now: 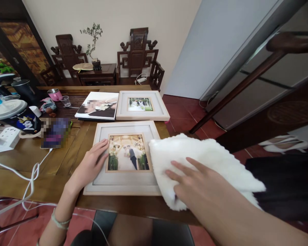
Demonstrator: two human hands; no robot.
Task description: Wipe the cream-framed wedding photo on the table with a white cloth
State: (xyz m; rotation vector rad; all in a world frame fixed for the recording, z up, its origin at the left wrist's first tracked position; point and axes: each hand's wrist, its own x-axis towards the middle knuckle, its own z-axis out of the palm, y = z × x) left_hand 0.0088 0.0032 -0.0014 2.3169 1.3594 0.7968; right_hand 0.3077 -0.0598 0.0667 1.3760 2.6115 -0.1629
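Note:
A light wooden picture frame [123,186] lies flat on the table before me, holding a small wedding photo [129,152] behind a wide pale mat. Resting flat at its left side, my left hand [92,162] has its fingers stretched out, the tips at the photo's left edge. My right hand [192,182] presses down on a fluffy white cloth [202,148], fingers spread over it; part of the thumb side is hard to make out. The cloth covers the frame's right edge and reaches past the table's edge.
Behind lie a second framed photo [146,115] and a white photo panel [100,95]. To the left are a phone [56,133] on a white cable, a lidded cup [23,118], a power strip [9,136] and a pink mug [54,94]. A wooden chair [243,78] stands right.

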